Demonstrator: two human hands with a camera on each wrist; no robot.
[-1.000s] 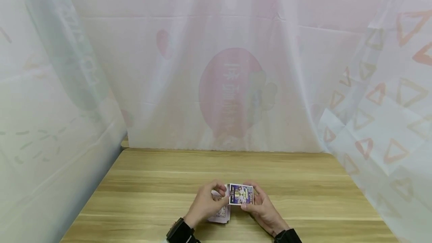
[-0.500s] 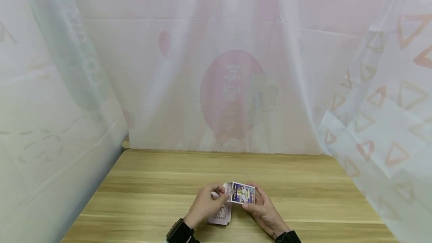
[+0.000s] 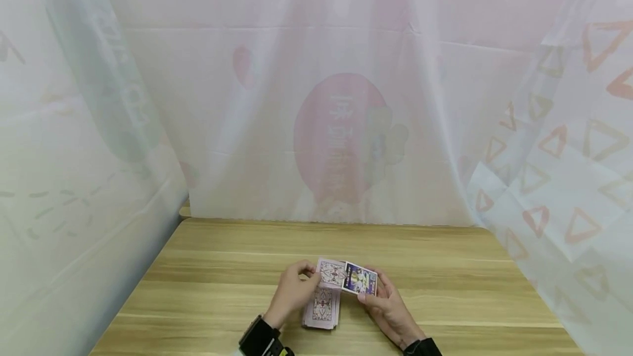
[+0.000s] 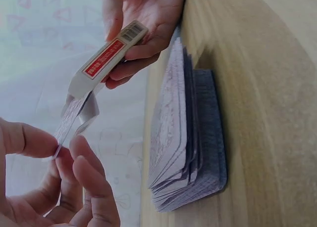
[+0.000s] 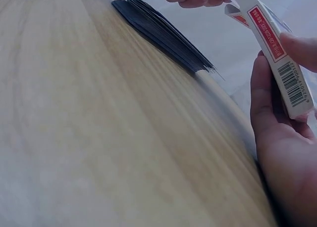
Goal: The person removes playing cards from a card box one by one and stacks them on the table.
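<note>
The card box (image 3: 362, 279) is held in the right hand (image 3: 390, 306), thumb on 1 narrow side and fingers (image 4: 130, 68) curled under the other, open end turned twd the left hand (image 3: 292, 294). It sits just above the bench (image 3: 445, 290), near the front edge, approx. centre. In the left wrist view its flap hangs loose at the mouth, prob. why the box is kept tilted: the opening stays free.

A few playing cards (image 3: 330, 272), backs up, stick out of the box mouth and are pinched at their outer end betw. the left thumb and forefinger (image 4: 81, 150); the other left fingers are loosely curled beneath, touching nothing. The pinch at the far tip seems chosen so the cards can slide lengthwise w/o bending.

The rest of the deck (image 3: 322, 309) lies face down on the bench, directly under the 2 hands, slightly fanned, not squared. It is touched by neither hand.

Sheer printed curtains (image 3: 346, 125) hang behind and at both sides of the bench.
</note>
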